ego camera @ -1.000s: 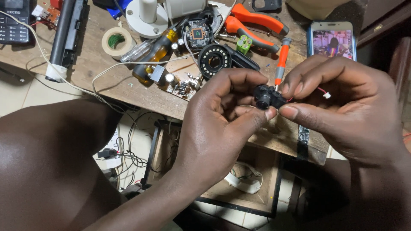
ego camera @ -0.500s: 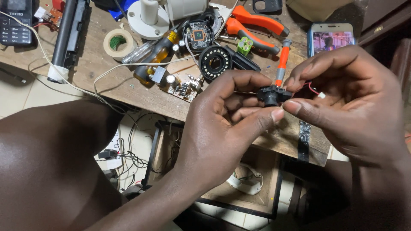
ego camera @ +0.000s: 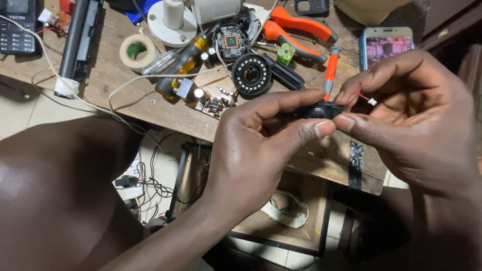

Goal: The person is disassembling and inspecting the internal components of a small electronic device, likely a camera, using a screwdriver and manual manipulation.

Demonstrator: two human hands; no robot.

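Cluttered wooden bench (ego camera: 165, 118) below — pliers (ego camera: 301, 27), phone (ego camera: 384, 42). Both my left hand (ego camera: 256, 150) and right hand (ego camera: 416, 123) pinch one small black camera module (ego camera: 321, 109) — fingertips narrow.

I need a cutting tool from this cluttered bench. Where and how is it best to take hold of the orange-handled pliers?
Probably by the two orange handles of the orange-handled pliers, coming from above on the right. They lie flat on the wooden bench, handles spread toward the phone, while the jaw end is crowded by the round black ring and green part.
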